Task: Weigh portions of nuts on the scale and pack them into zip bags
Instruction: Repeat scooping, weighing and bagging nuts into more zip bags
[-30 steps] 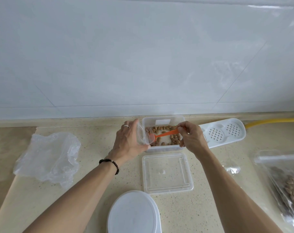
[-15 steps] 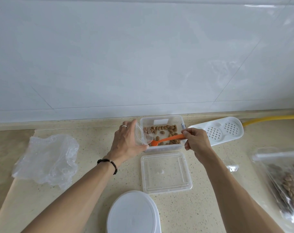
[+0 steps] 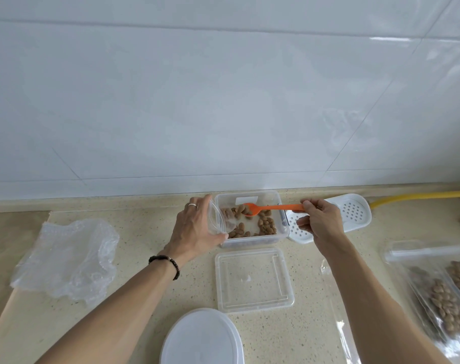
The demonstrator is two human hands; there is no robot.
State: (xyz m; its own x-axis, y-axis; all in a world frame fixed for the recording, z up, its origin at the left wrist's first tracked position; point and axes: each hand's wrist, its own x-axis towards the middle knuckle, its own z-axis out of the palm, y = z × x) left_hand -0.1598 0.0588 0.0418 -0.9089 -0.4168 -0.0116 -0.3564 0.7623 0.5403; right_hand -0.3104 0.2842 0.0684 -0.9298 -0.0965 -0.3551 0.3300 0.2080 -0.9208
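The right hand (image 3: pixel 319 224) is pinching the orange spoon (image 3: pixel 272 207) by its handle end, its bowl dipping among the nuts (image 3: pixel 265 223) in the tub (image 3: pixel 251 219). The left hand (image 3: pixel 194 227) is gripping a zip bag (image 3: pixel 219 220) open at the tub's left rim. Scooping modest loads and tipping them right over the bag's mouth should be keeping nuts from spilling.

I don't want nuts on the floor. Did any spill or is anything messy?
No spilled nuts show. The nuts sit inside the clear tub. Only the crumpled plastic wrap on the counter's left side looks untidy.
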